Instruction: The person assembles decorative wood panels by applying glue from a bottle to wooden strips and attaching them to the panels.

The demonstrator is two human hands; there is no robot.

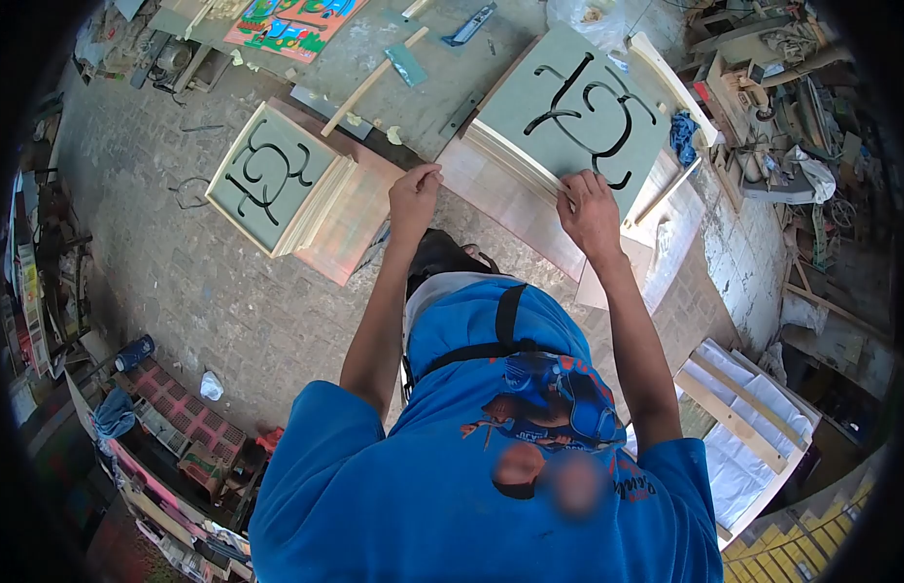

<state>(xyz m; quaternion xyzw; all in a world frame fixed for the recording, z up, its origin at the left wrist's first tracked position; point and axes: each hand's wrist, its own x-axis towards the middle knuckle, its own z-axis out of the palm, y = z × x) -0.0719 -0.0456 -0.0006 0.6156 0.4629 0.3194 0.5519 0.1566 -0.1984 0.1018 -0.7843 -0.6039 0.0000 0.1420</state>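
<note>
My right hand [590, 209] is at the near edge of the stack on the right, its fingers closed over the edge of the top green panel [554, 83]. That panel bears dark curved letter-like cut-outs. Pale wooden layers show along the stack's side. My left hand [414, 202] hovers between the two stacks, its fingertips pinched together; whatever they hold, if anything, is too small to name. To its left stands a second stack, topped by a smaller framed green panel [240, 194] with similar dark shapes.
A grey-green worktable [369, 92] carries a wooden stick [374, 83], a blue cutter knife [469, 24] and a colourful picture [296, 24]. Boards lie under both stacks. A blue cloth [683, 136] lies at right. Clutter lines both sides, and a paper-covered frame [738, 408] stands lower right.
</note>
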